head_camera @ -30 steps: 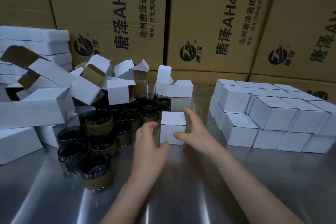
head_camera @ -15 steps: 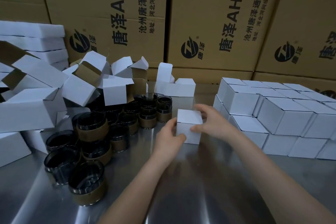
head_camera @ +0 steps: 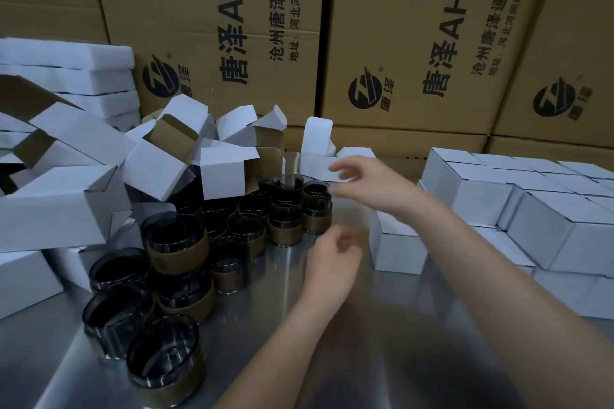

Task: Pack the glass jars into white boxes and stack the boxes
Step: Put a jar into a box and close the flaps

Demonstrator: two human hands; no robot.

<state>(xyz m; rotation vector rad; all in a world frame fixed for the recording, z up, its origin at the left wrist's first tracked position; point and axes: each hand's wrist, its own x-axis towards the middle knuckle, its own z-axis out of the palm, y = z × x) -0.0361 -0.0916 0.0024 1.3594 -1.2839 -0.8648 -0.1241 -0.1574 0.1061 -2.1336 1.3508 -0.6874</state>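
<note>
Several dark glass jars (head_camera: 285,219) with brown bands stand clustered at centre left on the steel table (head_camera: 365,359). A closed white box (head_camera: 395,249) sits at the left end of the stack of closed white boxes (head_camera: 538,209) on the right. My right hand (head_camera: 368,183) hovers, blurred, above the table between the jars and that box, with its fingers spread and nothing in it. Lower down, my left hand (head_camera: 332,259) hangs over the table just left of the box, fingers loosely curled, holding nothing.
A loose pile of open white boxes (head_camera: 159,163) fills the left side behind the jars. Flat white packs (head_camera: 66,76) are stacked at far left. Large brown cartons (head_camera: 415,43) form a wall along the table's back.
The white box that both hands held has been set down at the left end of the stack and let go. My right hand has lifted up and left; my left hand has drawn back.
</note>
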